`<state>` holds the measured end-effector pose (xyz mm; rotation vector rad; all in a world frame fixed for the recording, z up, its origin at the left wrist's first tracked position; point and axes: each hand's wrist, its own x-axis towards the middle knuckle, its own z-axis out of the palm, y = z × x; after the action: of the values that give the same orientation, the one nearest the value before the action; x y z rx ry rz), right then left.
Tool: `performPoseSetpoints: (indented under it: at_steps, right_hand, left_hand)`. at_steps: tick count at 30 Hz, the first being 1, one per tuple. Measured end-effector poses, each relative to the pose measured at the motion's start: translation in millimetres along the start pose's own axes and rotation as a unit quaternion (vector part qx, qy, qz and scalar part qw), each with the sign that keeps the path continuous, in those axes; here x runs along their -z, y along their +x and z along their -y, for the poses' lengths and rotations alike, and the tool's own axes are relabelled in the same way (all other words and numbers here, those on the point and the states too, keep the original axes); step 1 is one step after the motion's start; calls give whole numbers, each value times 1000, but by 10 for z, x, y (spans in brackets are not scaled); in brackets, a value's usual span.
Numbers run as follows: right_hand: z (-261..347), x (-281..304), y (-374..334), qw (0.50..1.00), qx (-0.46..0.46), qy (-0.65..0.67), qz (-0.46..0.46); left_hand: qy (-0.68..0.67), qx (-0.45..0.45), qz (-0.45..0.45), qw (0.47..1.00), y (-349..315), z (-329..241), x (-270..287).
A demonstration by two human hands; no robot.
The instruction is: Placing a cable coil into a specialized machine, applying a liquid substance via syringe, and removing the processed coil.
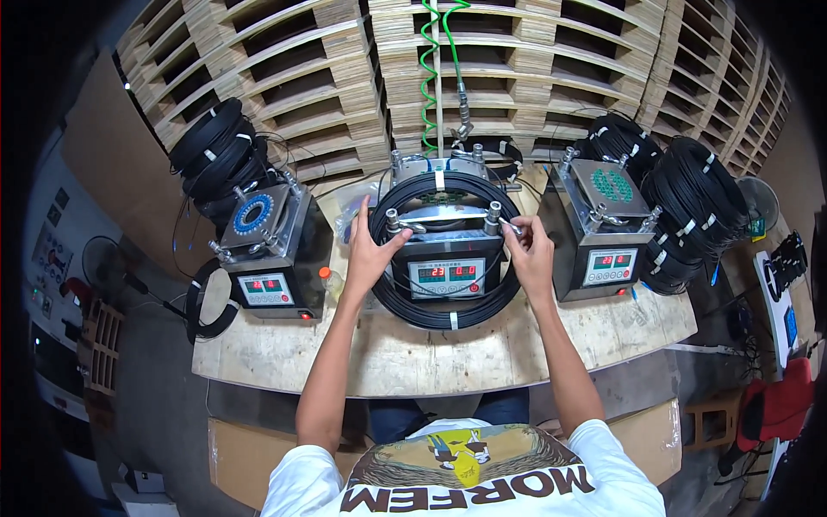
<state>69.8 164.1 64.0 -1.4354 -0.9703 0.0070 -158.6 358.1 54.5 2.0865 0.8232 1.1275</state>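
Observation:
A large coil of black cable (454,321), tied with white bands, rings the front of the middle black machine (444,246), whose panel shows lit digits. My left hand (372,256) lies over the coil's left side. Its index finger is stretched out and its thumb is spread inward to the small metal lever by the left post (392,221). At the right post (494,217), my right hand (531,257) pinches a small metal lever (508,226) between thumb and index finger. Its fingertips partly hide the lever.
Similar machines flank the coil: one with a blue ring on top (252,214), another with green dots (613,185). Black cable coils (698,185) are stacked behind both. An orange-capped bottle (327,277) stands near my left forearm. Wooden pallets (517,65) and a green air hose (454,52) are behind.

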Motion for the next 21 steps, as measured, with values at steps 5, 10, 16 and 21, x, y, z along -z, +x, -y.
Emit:
performPoseSetpoints:
  at_steps: [5, 10, 16, 21]
  right_hand:
    - [115, -208, -216, 998, 39, -38, 15]
    - [122, -213, -210, 998, 50, -34, 33]
    - [213, -437, 70, 964, 133, -205, 110]
    - [466, -448, 387, 922, 101, -284, 243]
  left_hand:
    - [1, 8, -24, 1000, 32, -209, -57]
    - [22, -6, -45, 999, 14, -178, -67]
    - [35, 25, -51, 998, 15, -289, -116]
    - [55, 26, -10, 998, 14, -312, -25]
